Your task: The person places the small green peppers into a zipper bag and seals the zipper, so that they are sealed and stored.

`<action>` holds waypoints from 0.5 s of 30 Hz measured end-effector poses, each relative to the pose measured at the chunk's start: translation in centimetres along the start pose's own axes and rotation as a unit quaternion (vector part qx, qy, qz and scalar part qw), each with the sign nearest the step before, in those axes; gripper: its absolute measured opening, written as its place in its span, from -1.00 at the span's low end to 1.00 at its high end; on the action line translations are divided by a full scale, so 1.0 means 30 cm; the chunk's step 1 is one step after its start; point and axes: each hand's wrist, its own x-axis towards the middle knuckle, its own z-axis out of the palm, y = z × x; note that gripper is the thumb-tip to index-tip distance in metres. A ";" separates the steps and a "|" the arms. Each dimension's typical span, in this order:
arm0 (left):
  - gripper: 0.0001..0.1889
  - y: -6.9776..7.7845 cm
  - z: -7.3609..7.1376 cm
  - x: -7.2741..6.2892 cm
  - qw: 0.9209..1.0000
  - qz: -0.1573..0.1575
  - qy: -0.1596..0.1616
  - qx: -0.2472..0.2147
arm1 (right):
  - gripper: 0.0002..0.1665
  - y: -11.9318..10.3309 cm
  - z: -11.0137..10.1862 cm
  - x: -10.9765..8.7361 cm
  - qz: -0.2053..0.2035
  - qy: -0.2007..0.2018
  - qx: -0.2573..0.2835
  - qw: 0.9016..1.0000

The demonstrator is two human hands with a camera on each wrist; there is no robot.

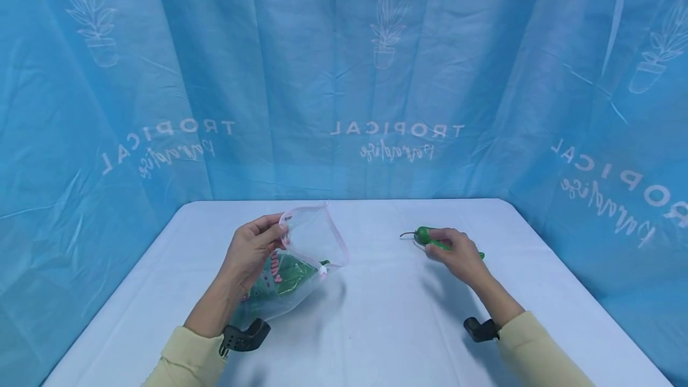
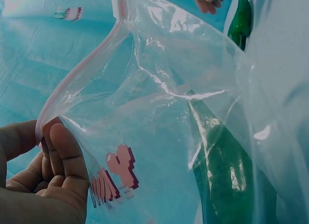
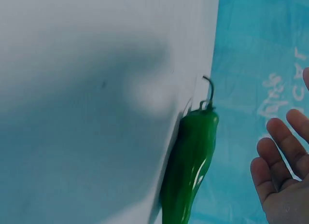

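My left hand (image 1: 255,249) pinches the pink-edged rim of a clear zip bag (image 1: 317,235) between thumb and fingers. The bag's mouth gapes toward the right. Long green peppers (image 2: 224,166) show through its film, beside pink printing. Over on the right, a single long green pepper (image 3: 190,161) with a thin curved stem lies on the white table. My right hand (image 1: 454,252) is over this pepper in the head view and overlaps its middle. In the right wrist view the fingers (image 3: 280,137) are spread loosely, with a gap between them and the pepper.
A white-covered table (image 1: 376,315) with rounded far corners lies under both hands. Blue curtains (image 1: 333,76) printed with plants and lettering hang behind and along both sides. Each wrist wears a black strap device (image 1: 247,336).
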 end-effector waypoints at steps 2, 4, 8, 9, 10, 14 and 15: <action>-0.52 -0.001 0.000 0.000 1.000 0.001 0.000 -0.004 | -0.45 0.016 -0.008 0.002 0.005 -0.002 -0.002 1.000; -0.52 -0.002 -0.001 0.001 1.000 0.001 -0.001 -0.006 | -0.44 0.032 -0.015 0.005 0.009 -0.001 -0.007 1.000; -0.52 -0.002 -0.001 0.001 1.000 0.002 -0.001 -0.006 | -0.41 0.064 -0.027 0.017 0.022 0.002 -0.020 1.000; -0.52 -0.002 0.000 0.001 1.000 0.003 -0.001 -0.006 | -0.41 0.072 -0.030 0.021 0.029 0.003 -0.024 0.999; -0.52 -0.001 0.000 0.001 1.000 0.003 -0.001 -0.006 | -0.40 0.081 -0.033 0.024 0.035 0.003 -0.025 0.999; -0.52 0.000 0.001 0.000 1.000 0.003 -0.003 -0.010 | -0.37 0.119 -0.044 0.034 0.055 0.001 -0.032 0.998; -0.51 0.000 0.002 0.000 1.000 0.003 -0.004 -0.010 | -0.36 0.127 -0.045 0.035 0.060 0.000 -0.032 0.998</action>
